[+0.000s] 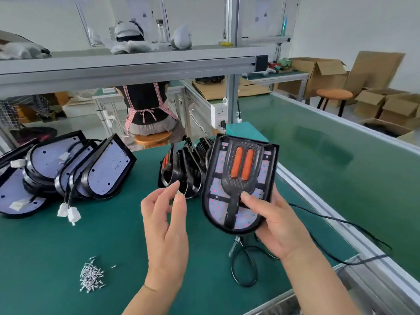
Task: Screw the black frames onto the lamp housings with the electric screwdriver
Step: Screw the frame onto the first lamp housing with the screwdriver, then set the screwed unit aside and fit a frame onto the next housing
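1. Black plastic frame with a mesh centre and two orange bars (234, 186) sits seated in the rounded black lamp housing with a pale LED board (241, 230); the pair is held up above the green bench mat (56, 246), face tilted toward the camera
2. Right hand (272, 226) grips the lamp housing at its lower right; the thumb (248, 200) presses on the frame's centre strip; the other fingers curl behind the housing and are mostly hidden
3. Left hand (163, 223) is raised just beside the housing; thumb and forefinger pinch a small pale item (178, 192), too small to tell whether it is a screw; the remaining fingers are loosely curled
4. Progress (judgement): the frame is fitted, but no screw heads can be made out in it; fastening of this unit appears not yet begun
5. Supply: a loose pile of small silver screws (91, 277) lies on the mat at near left; a row of open housings (100, 171) leans at far left; a bunch of spare frames (181, 169) stands behind the hands; several units therefore look outstanding
6. Electric screwdriver: not identifiable with certainty; a metal part (235, 245) and a looped black cable (243, 269) lie beneath the held housing and may belong to it
7. Remaining (judgement): set the screws, drive each one, repeat per unit
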Tool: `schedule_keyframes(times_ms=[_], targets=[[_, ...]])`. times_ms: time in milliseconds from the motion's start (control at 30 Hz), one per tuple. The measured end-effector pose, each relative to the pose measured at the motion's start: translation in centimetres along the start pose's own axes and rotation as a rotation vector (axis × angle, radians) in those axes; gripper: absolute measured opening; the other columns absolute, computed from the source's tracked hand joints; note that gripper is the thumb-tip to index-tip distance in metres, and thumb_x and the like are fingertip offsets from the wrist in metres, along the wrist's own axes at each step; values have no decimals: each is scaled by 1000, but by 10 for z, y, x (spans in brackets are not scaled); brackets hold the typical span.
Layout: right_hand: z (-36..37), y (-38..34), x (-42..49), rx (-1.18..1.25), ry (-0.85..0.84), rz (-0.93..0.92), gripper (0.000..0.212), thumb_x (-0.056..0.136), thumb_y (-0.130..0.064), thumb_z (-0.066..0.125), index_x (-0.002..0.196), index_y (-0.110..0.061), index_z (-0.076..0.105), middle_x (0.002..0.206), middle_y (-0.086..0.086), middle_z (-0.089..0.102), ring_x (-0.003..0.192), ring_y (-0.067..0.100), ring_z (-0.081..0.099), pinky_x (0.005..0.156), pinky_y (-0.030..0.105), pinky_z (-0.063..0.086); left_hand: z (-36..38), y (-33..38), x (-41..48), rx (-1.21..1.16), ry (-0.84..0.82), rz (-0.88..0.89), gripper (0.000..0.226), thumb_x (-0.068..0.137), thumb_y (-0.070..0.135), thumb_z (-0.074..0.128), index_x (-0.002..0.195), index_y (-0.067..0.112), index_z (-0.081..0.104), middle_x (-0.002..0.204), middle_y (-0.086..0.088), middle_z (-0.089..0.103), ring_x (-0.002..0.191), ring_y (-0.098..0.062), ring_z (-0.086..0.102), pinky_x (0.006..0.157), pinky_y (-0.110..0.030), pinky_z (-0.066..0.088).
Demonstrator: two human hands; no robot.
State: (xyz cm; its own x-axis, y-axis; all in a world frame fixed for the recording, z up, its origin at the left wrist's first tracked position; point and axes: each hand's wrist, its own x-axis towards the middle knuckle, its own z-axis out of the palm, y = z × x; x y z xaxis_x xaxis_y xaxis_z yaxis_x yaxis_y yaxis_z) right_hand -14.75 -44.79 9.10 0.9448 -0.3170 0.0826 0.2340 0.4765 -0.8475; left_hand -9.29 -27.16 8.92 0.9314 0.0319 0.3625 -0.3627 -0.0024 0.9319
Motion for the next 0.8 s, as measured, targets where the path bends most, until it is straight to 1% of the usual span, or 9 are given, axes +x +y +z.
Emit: schedule_keyframes(times_ms=[33,100,167,267,333,433,533,700,800], targets=[[-11,-9,4,1,71,-62,59,85,1,62,142,-13,52,133,14,66,122,31,64,96,43,56,-1,-5,0,35,-37,-17,16,97,34,58,104,39,72,109,29,52,96,13,53,78,4,35],[-38,-28,14,20,218,-163,58,89,4,58,144,-11,49,136,15,64,124,32,62,100,48,54,-5,-21,-2,116,-89,-66,20,99,23,61,94,37,73,111,17,53,92,10,54,71,3,36],[-68,-46,21,46,360,-234,57,93,9,53,146,-11,46,140,14,61,128,32,59,105,51,49,-11,-39,-4,186,-124,-144,21,98,18,61,89,33,73,112,12,53,89,11,53,70,1,37],[-110,-67,29,51,551,-271,45,95,9,55,131,-17,51,136,12,63,117,25,67,96,49,54,-16,-58,-7,279,-157,-236,20,98,18,61,88,30,72,111,11,53,85,12,52,72,-11,38],[-135,-74,34,51,664,-278,43,95,8,57,125,-21,49,133,8,65,116,24,67,95,49,54,-18,-67,-10,326,-162,-244,20,97,16,62,85,29,72,110,9,55,85,12,53,72,-11,39],[-167,-79,41,19,803,-293,47,96,7,58,131,-21,44,129,3,65,118,24,65,103,53,50,-19,-72,-11,366,-159,-187,22,94,11,65,82,28,71,106,7,59,87,11,55,69,0,37],[-195,-83,43,-63,921,-297,57,95,5,60,142,-19,39,121,-4,65,114,20,65,105,53,48,-17,-76,-11,372,-150,-170,24,92,8,68,80,28,71,102,6,61,89,10,56,68,3,36],[-236,-87,37,-222,1146,-315,71,92,2,65,151,-21,32,139,3,57,125,20,59,110,43,45,-14,-79,-10,290,-120,-245,26,91,5,69,78,28,70,100,7,63,89,9,57,68,2,36],[-253,-88,33,-322,1238,-280,79,92,-7,67,156,-21,23,144,8,53,124,22,57,110,42,45,-13,-78,-9,261,-106,-278,26,90,5,69,77,28,70,99,7,64,88,8,57,68,2,36]])
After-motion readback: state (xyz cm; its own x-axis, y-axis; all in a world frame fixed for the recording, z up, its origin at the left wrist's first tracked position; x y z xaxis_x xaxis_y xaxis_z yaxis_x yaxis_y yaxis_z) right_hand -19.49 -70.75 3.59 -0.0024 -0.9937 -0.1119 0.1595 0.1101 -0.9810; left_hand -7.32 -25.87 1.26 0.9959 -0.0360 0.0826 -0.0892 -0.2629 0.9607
